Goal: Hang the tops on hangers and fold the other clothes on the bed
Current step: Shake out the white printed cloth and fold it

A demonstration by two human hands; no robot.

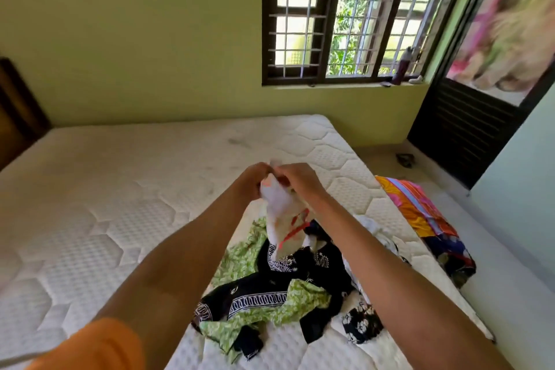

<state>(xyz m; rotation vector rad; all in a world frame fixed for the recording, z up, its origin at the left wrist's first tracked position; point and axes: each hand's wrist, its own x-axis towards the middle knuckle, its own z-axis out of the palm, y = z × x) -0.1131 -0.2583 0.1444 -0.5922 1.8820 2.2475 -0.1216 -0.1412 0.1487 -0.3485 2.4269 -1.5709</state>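
Observation:
A white garment [279, 207] with thin red trim hangs from both hands above the bed. My left hand [252, 179] and my right hand [300, 180] pinch its top edge close together, fingers closed on the cloth. Its lower end drapes down onto a heap of clothes: a black garment with white print [270, 288] and a green patterned garment [300, 300]. More white and dark floral pieces [363, 321] lie to the right of the heap. No hanger is in view.
The white quilted mattress [105, 219] spreads to the left and back. A bright multicoloured cloth [420, 213] hangs over its right edge. A barred window [345, 15] is in the far wall, a dark door [468, 135] at the right, dark furniture at the left edge.

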